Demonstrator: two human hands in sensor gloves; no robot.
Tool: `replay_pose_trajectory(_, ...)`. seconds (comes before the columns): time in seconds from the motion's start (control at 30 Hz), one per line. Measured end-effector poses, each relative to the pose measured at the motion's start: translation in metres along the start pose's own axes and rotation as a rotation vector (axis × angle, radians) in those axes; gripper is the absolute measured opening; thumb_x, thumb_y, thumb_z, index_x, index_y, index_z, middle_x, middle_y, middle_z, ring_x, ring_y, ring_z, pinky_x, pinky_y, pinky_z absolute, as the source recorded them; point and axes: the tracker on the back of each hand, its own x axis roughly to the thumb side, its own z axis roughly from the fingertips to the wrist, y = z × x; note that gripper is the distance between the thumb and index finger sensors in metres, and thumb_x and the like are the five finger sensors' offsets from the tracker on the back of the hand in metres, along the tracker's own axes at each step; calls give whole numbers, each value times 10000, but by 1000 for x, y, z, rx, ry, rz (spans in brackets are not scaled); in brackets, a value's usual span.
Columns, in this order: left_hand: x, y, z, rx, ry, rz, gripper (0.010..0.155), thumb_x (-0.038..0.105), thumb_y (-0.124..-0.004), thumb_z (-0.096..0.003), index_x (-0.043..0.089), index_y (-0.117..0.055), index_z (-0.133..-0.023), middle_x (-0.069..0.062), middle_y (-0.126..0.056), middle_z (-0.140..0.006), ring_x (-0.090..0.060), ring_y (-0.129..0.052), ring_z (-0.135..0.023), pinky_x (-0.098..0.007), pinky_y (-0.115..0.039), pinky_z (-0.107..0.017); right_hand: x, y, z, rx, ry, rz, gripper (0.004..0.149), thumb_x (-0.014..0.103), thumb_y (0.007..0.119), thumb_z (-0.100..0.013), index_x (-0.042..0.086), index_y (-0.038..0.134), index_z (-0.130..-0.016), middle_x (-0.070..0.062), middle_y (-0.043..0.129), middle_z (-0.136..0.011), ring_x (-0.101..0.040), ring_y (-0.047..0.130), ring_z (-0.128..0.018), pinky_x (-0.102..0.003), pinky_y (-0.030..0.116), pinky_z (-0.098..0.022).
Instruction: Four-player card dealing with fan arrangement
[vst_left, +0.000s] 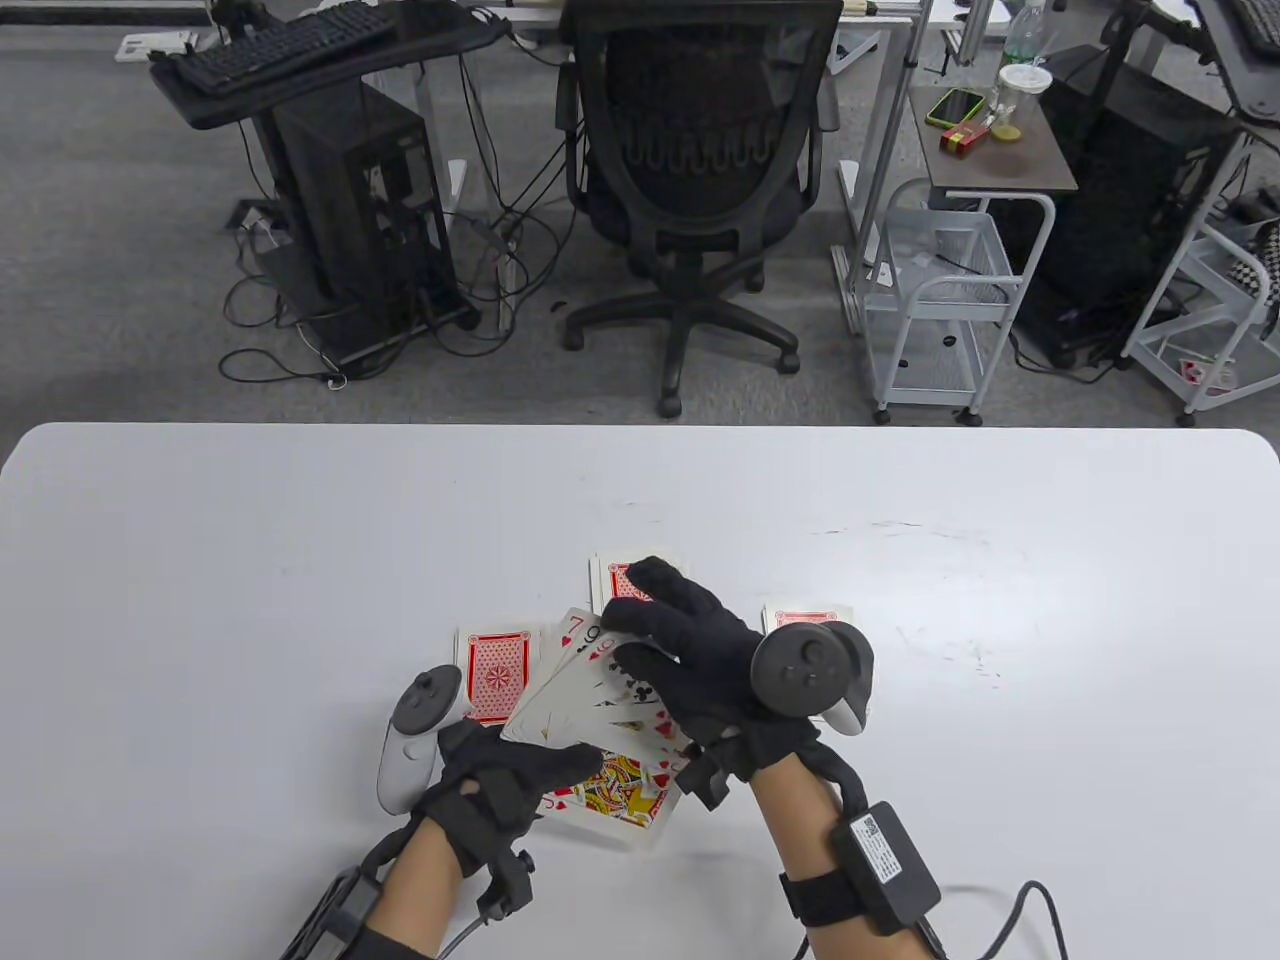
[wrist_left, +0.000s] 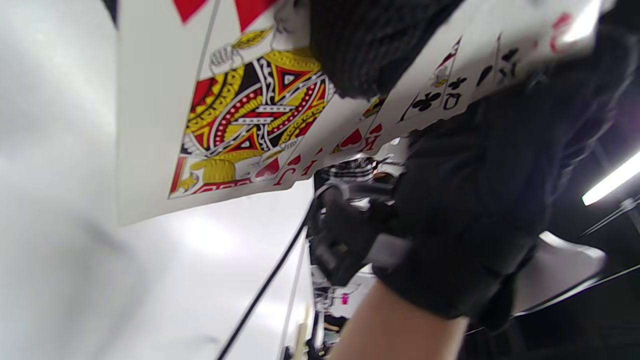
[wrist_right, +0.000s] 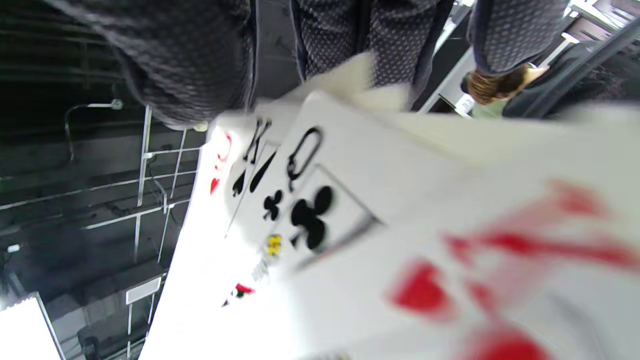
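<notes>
Fanning step. Left hand (vst_left: 495, 790) grips the face-up fan of cards (vst_left: 590, 705) at its base; right hand (vst_left: 690, 660) pinches the upper cards, spreading. Next: even spacing, likely. Face-down piles (vst_left: 497, 675) lie just beyond both hands.

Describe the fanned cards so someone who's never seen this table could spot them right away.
On the white table, near its front edge, two gloved hands meet. Between them is the fan of cards, gripped by the left hand. Unlike the red-backed cards lying flat around it, it is face up.
</notes>
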Motion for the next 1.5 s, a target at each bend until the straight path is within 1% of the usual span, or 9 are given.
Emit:
replay_pose_trajectory(0.13,1,7,6,78,-89,146,569,244,-822,-529,445,-613,-1019,38,-805,-1019,-338,-918,-880,-491,-834,-597,-19,-2,6,5,156,-94,671,490,768,-551,158,534,-1086,-193,569,-1057,-439,821,-860,-698,610,-583)
replay_pose_trajectory(0.33,0,16,14,211,-208,297,570,255,-811,-540,465,-585,-1018,82,-773,-1037,-301,-880,-925,-472,-808,-641,-41,31,12,323,399,-86,751,569,770,-541,111,504,-1073,-154,641,-978,-348,898,-725,-643,657,-565)
replay_pose_trajectory(0.4,0,17,15,239,-236,324,570,255,-811,-541,472,-582,-1015,91,-768,-1038,-293,-875,-932,-470,-804,-647,-43,42,13,343,425,-81,727,562,803,-522,119,542,-1037,-112,703,-914,-304,935,-665,-626,680,-553)
replay_pose_trajectory(0.5,0,18,17,262,-246,328,569,251,-816,-539,480,-588,-1007,104,-766,-1036,-288,-866,-939,-472,-799,-651,-42,50,14,252,445,-125,531,433,873,-489,169,675,-905,-23,821,-754,-211,1004,-496,-603,723,-520)
replay_pose_trajectory(0.57,-1,19,18,271,-250,329,570,256,-813,-541,485,-580,-1008,110,-762,-1038,-278,-871,-939,-463,-803,-653,-41,50,14,218,457,-170,504,390,900,-465,166,712,-874,-24,848,-731,-210,1022,-465,-604,730,-513)
replay_pose_trajectory(0.9,1,17,17,239,-261,347,553,287,-783,-538,484,-581,-1013,92,-745,-1055,-298,-849,-952,-471,-792,-658,-49,32,13,161,432,-212,630,244,927,-444,87,654,-989,-151,823,-841,-201,1046,-410,-583,746,-523)
replay_pose_trajectory(1.1,0,20,16,231,-205,286,553,260,-796,-533,457,-606,-1014,42,-780,-1034,-340,-904,-892,-489,-831,-603,-51,-3,15,-4,396,-86,592,245,917,-451,149,672,-982,-91,829,-823,-217,1010,-436,-604,716,-530)
replay_pose_trajectory(1.2,1,17,12,161,-128,177,558,250,-805,-529,453,-616,-1014,25,-797,-1022,-351,-926,-867,-493,-846,-580,-47,-27,14,-129,271,-77,529,232,901,-459,211,712,-952,-57,836,-812,-250,987,-523,-643,674,-550)
replay_pose_trajectory(1.5,-3,1,0,1,15,1,560,241,-819,-520,427,-639,-1016,-1,-828,-1002,-367,-956,-828,-500,-862,-548,-22,-49,11,-259,32,-107,430,222,880,-459,316,792,-870,-8,851,-827,-283,978,-655,-664,653,-570)
